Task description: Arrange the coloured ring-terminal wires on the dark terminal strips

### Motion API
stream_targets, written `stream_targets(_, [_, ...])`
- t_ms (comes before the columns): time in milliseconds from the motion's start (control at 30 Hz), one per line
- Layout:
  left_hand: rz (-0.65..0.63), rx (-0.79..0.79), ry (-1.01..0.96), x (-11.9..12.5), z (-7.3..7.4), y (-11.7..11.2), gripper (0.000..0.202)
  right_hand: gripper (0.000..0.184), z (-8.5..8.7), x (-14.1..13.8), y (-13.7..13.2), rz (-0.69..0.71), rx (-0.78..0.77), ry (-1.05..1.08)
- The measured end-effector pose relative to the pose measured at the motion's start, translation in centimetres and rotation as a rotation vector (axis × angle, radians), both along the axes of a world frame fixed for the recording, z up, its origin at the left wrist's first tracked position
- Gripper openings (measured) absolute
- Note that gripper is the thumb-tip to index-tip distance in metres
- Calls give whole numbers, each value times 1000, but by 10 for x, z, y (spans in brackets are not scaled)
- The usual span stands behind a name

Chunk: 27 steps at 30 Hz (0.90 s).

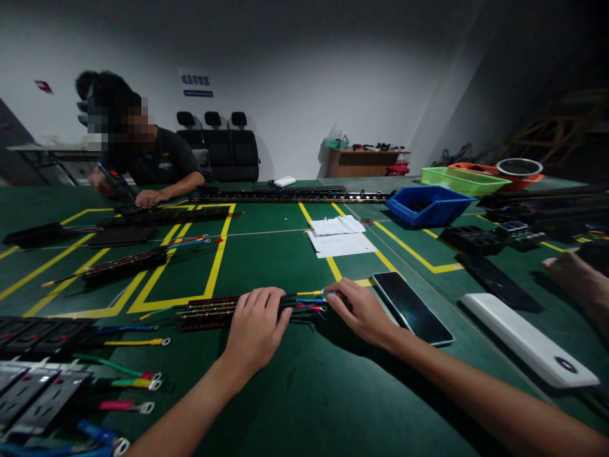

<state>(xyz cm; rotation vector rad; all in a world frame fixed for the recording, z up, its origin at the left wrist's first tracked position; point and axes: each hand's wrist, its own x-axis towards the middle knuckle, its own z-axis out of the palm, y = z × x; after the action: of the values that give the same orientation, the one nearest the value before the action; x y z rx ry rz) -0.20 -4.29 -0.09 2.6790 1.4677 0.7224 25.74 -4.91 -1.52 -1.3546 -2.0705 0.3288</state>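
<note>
Wired strip (207,313), R end under L hand (259,320)

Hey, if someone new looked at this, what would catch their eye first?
Probably the center: the left hand lies over a dark strip, with the right hand at colored wire ends. Then the bright blue bin farther back on the right, and yellow lines across the green table.

A phone (413,308) lies screen up on the green desk (304,393), a long white device (526,339) to its right. White papers (342,245) cover parts of yellow lines (217,266). Beyond, a blue bin (442,211) stands near a light green basket (457,181). Black seats (233,155) stand by the wall (295,114), below a sign (195,80).
</note>
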Motion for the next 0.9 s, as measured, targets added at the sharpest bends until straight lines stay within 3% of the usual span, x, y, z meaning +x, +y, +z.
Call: stream_targets(900, [3, -21, 11, 0, -1, 0, 26, 29, 1, -1, 0, 8, -26, 14])
